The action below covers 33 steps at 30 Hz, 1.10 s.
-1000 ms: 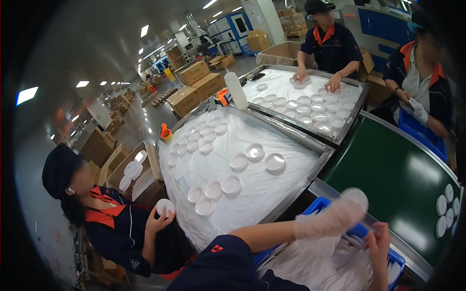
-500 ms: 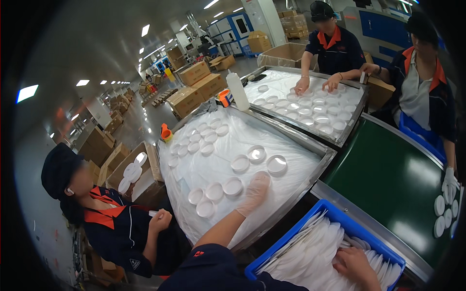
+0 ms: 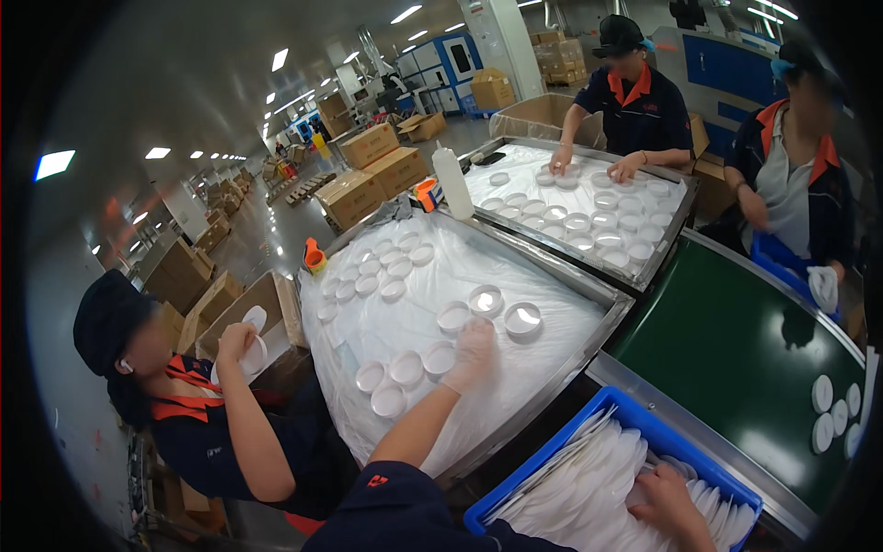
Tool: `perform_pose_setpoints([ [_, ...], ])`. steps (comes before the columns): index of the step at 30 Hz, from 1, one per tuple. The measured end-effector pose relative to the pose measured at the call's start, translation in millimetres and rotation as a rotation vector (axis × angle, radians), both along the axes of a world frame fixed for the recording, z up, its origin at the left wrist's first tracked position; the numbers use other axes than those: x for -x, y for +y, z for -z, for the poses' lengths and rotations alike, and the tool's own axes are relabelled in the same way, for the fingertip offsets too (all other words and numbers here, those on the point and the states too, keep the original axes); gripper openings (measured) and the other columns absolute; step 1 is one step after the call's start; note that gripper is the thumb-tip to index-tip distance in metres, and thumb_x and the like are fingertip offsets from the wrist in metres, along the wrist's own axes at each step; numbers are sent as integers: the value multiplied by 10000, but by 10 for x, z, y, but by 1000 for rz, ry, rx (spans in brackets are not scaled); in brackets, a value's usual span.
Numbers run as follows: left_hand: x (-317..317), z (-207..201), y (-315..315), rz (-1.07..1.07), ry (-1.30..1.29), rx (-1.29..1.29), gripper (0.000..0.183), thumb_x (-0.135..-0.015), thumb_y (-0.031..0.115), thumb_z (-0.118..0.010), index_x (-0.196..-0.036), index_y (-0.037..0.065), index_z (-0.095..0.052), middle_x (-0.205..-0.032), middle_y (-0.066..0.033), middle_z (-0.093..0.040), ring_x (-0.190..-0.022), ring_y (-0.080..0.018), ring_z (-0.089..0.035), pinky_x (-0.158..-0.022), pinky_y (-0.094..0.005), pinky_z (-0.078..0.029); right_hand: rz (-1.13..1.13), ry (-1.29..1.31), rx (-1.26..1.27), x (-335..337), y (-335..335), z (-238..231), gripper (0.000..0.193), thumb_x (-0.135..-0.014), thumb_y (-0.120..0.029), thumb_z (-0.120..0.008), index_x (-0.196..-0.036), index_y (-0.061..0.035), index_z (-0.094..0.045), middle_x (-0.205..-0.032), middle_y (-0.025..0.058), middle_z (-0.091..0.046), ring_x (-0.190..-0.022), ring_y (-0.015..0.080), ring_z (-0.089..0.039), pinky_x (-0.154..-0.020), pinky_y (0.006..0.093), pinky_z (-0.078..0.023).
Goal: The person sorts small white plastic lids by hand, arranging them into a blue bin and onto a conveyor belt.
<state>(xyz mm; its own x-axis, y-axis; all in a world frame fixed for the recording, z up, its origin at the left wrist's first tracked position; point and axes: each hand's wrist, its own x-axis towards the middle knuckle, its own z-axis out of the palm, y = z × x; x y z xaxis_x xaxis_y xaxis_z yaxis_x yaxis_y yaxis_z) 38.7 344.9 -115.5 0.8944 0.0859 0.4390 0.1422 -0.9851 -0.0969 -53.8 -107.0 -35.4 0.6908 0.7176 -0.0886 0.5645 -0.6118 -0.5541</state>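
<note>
Two hands, well apart. Gloved left hand (image 3: 473, 354) has shifted left, up to a shallow round white plastic dish (image 3: 451, 316) on the film-covered worktop (image 3: 524, 391), so that dish is within grasp. Bare right hand (image 3: 668, 501) stays among thin white discs (image 3: 570, 469) in the blue plastic bin (image 3: 635, 414). Can't tell either grip.

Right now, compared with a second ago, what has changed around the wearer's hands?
The gloved left hand, which had a blurred white disc at its fingers near the blue bin, has moved left over the sheeted table; whether it holds anything now is unclear. The right hand has gone down among the discs in the bin. The seven nearest dishes on the table stayed put.
</note>
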Motion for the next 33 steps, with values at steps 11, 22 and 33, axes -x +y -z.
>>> perform_pose_setpoints([
  [11,-160,-692,-1022,332,-201,580,451,-726,153,-601,-1119,-22,-465,-1096,-213,-502,-1075,-341,-458,-931,-400,-352,580,66,-514,-95,-97,-16,83,-571,40,-672,-606,-2,-609,-578,62,-504,-538,119,-496,-488,245,-389],
  [22,-3,-733,-3082,704,232,725,585,-817,324,-558,-1242,-30,-368,-1282,-239,-372,-1240,-399,-282,-1024,-418,-244,725,159,-988,-213,-311,-16,142,-885,-132,-482,-768,-63,-442,-568,-19,-437,-426,20,-382,-382,153,-301],
  [33,-127,-608,-3178,782,146,444,593,-791,327,-555,-1213,-55,-390,-1190,-210,-467,-1155,-357,-400,-985,-429,-289,758,215,-924,-279,-363,39,214,-905,-194,-456,-745,-53,-473,-614,-18,-471,-470,23,-390,-422,159,-314],
])
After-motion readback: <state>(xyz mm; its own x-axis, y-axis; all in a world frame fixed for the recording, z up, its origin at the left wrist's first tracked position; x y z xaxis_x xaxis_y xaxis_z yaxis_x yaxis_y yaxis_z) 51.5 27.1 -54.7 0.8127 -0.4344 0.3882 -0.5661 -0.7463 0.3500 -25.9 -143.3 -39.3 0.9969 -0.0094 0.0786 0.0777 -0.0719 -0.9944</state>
